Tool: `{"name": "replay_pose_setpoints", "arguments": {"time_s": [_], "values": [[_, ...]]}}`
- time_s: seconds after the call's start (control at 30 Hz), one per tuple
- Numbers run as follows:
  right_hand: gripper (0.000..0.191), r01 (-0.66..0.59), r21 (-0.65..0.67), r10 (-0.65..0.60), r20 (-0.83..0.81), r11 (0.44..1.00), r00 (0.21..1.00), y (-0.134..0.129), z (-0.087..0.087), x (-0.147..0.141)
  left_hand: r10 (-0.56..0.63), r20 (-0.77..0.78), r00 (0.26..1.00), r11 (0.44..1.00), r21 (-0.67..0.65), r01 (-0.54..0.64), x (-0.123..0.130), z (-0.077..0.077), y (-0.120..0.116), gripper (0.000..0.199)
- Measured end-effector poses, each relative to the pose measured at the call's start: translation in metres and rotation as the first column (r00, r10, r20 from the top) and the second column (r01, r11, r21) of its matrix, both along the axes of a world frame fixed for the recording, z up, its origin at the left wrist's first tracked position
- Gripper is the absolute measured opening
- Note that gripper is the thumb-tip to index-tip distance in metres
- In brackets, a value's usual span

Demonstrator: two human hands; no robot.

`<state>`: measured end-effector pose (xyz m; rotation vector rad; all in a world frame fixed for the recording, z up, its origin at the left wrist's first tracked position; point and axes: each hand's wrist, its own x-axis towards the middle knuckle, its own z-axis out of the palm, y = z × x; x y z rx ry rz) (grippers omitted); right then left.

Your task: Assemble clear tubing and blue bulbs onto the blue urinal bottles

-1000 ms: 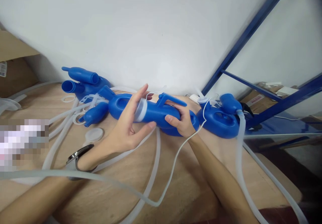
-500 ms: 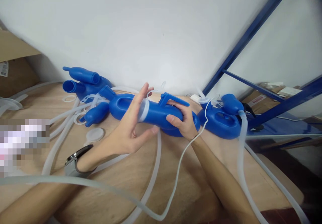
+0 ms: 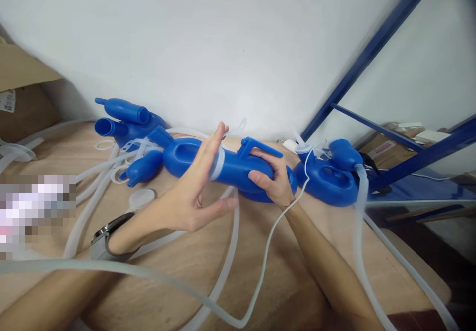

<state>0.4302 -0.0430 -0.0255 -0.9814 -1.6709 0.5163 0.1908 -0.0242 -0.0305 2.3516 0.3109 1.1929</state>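
Note:
My right hand is wrapped round a blue plastic urinal bottle, its thumb on the near side. A hinged blue flap stands out from the bottle's upper side above my fingers. Round the bottle's neck runs a translucent white ring. My left hand is open, fingers straight and thumb apart, its palm edge against the ring. Left of it shows a blue bottle part with an oval handle opening, partly behind my left hand; whether it joins the held bottle is hidden.
More blue bottles lie at the back left, and another bottle with a hose lies right. A white cap and several hoses lie on the wooden table. A thin tube crosses before me. A blue frame stands right.
My left fingers have tilted slightly to the right beside the ring, and the left thumb has moved slightly down and away from the bottle. My right hand keeps its hold.

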Motion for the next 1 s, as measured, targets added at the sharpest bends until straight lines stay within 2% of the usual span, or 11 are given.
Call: {"name": "replay_pose_setpoints", "arguments": {"time_s": [0.37, 0.73, 1.0], "values": [[0.061, 0.071, 0.009, -0.071, -0.011, 0.997, 0.997, -0.006, 0.006, 0.000, -0.017, -0.045, 0.999, 1.000, -0.006, 0.017, -0.005, 0.018, -0.009, 0.120], [0.058, 0.045, -0.013, -0.045, 0.004, 0.999, 0.999, -0.005, 0.007, -0.002, -0.011, -0.136, 0.991, 1.000, -0.019, 0.008, -0.008, 0.014, -0.007, 0.122], [0.056, 0.023, -0.040, -0.022, 0.028, 0.999, 0.999, -0.006, 0.010, -0.001, -0.018, -0.139, 0.990, 1.000, -0.021, 0.015, -0.009, 0.012, -0.005, 0.123]]}}
